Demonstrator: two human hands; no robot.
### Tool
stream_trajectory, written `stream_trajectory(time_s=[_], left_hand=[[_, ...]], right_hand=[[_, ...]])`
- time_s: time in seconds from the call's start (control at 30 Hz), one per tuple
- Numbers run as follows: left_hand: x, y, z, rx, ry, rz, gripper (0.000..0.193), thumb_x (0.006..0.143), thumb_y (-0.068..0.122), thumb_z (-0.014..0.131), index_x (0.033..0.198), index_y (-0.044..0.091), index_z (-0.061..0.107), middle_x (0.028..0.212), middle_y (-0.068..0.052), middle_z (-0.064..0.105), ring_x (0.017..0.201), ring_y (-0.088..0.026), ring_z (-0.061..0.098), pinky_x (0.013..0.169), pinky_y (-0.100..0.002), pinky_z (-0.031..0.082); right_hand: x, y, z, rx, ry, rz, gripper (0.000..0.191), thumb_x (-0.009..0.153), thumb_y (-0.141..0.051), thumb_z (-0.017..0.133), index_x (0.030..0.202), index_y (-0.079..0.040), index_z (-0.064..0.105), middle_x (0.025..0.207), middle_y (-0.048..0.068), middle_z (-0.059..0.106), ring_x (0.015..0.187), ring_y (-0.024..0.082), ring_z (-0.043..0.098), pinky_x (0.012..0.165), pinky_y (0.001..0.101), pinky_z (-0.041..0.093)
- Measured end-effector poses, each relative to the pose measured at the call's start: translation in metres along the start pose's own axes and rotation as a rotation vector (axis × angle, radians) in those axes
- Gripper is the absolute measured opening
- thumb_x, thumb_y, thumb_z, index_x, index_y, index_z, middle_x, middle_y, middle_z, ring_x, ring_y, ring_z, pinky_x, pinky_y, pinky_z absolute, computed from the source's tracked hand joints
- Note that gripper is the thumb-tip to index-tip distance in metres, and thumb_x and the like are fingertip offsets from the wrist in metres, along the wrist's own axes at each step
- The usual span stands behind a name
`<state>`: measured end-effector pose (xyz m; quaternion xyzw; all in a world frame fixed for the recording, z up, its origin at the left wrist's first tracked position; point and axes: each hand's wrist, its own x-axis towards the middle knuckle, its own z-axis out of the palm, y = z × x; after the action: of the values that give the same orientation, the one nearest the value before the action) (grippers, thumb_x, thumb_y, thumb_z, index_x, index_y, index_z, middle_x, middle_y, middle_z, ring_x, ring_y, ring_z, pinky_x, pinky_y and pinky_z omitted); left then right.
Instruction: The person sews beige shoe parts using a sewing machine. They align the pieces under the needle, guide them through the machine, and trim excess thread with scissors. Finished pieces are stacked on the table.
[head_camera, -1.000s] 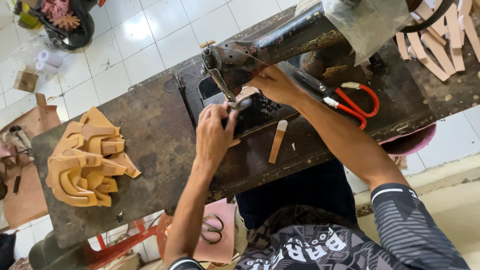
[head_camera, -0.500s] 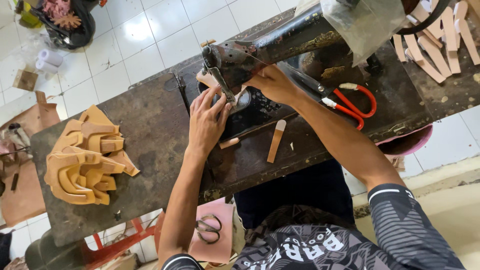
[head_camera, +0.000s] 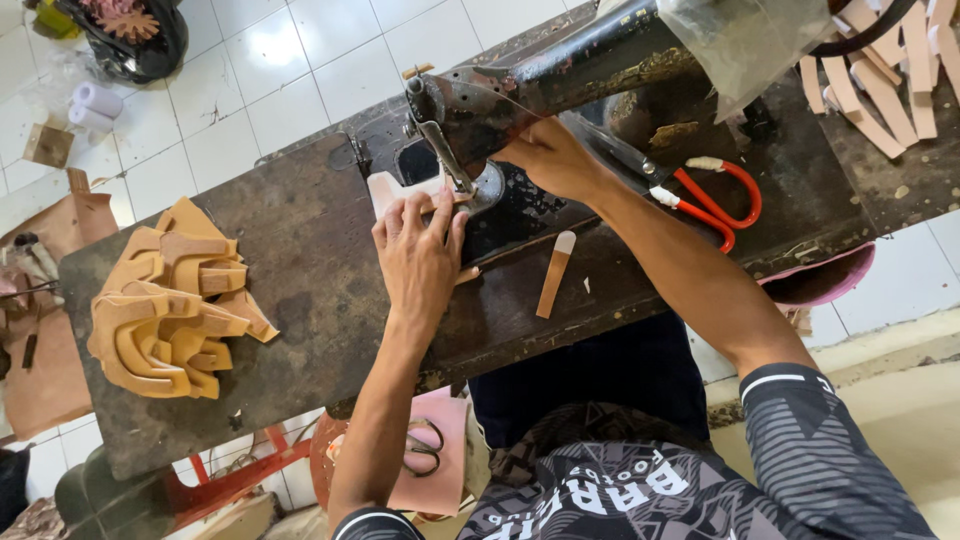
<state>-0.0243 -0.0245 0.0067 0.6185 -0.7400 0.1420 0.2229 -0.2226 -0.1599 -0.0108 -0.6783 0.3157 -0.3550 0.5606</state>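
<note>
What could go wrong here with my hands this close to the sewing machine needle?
The left hand presses the tan piece right beside the needle bar, so a fingertip could likely slip under it. The right hand sits under the machine arm, hiding part of the work. The red scissors lie near that forearm and might get knocked.

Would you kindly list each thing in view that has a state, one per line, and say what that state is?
Left hand: flat, pressing the tan piece down at the needle.
Right hand: beside the sewing machine head; grip hidden.
Red scissors: lying on the table, blades closed.
Loose strip: flat, untouched.
Cut pieces: piled at the table's left end.
</note>
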Motion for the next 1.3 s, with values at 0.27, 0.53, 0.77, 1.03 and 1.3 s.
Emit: stream_trajectory(time_s=[0.27, 0.53, 0.77, 1.03, 1.3], left_hand=[[-0.008, 0.014, -0.014, -0.141, -0.064, -0.028, 0.042, 0.098, 0.035, 0.072, 0.128, 0.006, 0.070, 0.106, -0.007, 0.061, 0.110, -0.027, 0.057, 0.096, -0.044, 0.042], [-0.008, 0.028, -0.018, -0.316, -0.088, -0.044, 0.049, 0.097, 0.038, 0.073, 0.127, 0.000, 0.068, 0.107, -0.013, 0.063, 0.108, -0.031, 0.057, 0.094, -0.045, 0.043], [-0.009, 0.051, -0.010, -0.356, -0.116, -0.061, 0.054, 0.098, 0.040, 0.071, 0.125, -0.006, 0.067, 0.104, -0.017, 0.061, 0.102, -0.033, 0.056, 0.090, -0.046, 0.043], [-0.007, 0.059, 0.003, -0.507, -0.067, -0.096, 0.043, 0.096, 0.030, 0.073, 0.123, -0.004, 0.068, 0.113, -0.020, 0.064, 0.108, -0.035, 0.060, 0.093, -0.044, 0.047], [0.012, -0.007, 0.000, -0.386, -0.052, -0.200, 0.019, 0.094, 0.019, 0.076, 0.101, 0.002, 0.068, 0.108, -0.017, 0.063, 0.103, -0.038, 0.057, 0.093, -0.047, 0.047]], right_hand=[[0.000, -0.002, 0.001, 0.062, -0.010, -0.079, 0.023, 0.105, -0.023, 0.066, 0.120, -0.007, 0.073, 0.104, -0.003, 0.073, 0.091, 0.005, 0.061, 0.080, 0.0264, 0.050], [0.002, -0.003, 0.002, 0.051, 0.001, -0.029, 0.024, 0.107, -0.023, 0.068, 0.121, -0.005, 0.075, 0.090, -0.002, 0.064, 0.078, 0.008, 0.049, 0.070, 0.0276, 0.038], [0.000, -0.010, 0.003, 0.015, 0.015, -0.015, 0.021, 0.105, -0.024, 0.067, 0.115, -0.007, 0.073, 0.075, -0.004, 0.054, 0.064, 0.008, 0.040, 0.060, 0.0261, 0.031], [0.002, -0.012, 0.003, 0.027, -0.001, -0.100, 0.019, 0.105, -0.024, 0.066, 0.110, -0.008, 0.076, 0.078, -0.006, 0.061, 0.067, 0.006, 0.045, 0.059, 0.0259, 0.034], [0.003, -0.017, 0.004, 0.004, 0.002, -0.048, 0.020, 0.109, -0.021, 0.067, 0.104, -0.005, 0.078, 0.079, -0.005, 0.056, 0.070, 0.007, 0.043, 0.060, 0.0274, 0.032]])
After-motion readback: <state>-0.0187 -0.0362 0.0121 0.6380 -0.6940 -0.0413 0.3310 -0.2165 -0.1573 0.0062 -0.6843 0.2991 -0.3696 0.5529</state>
